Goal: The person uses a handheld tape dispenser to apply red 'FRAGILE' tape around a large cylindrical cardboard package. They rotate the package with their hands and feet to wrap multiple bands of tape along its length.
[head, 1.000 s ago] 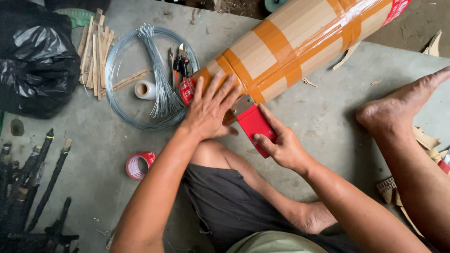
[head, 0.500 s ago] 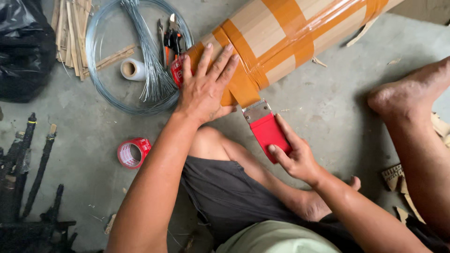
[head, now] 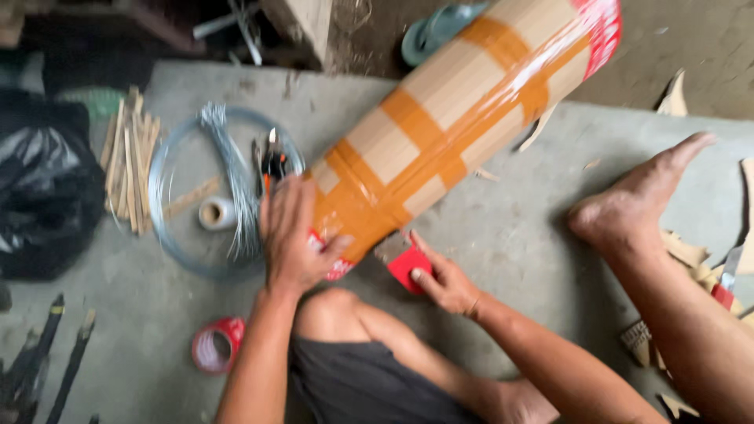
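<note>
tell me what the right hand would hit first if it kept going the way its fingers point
The right hand points up and left, with a red tape dispenser at its fingertips. Pushed on that way, it would most likely meet the lower end of the taped cardboard cylinder, right beside the left hand, though motion blur makes depth unclear.

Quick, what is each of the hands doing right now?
Left hand: open, palm flat on the end of the taped cardboard tube.
Right hand: closed on a red tape dispenser.

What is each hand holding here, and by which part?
Right hand grips a red tape dispenser by its lower edge. Left hand presses on the taped cardboard cylinder's near end.
</note>
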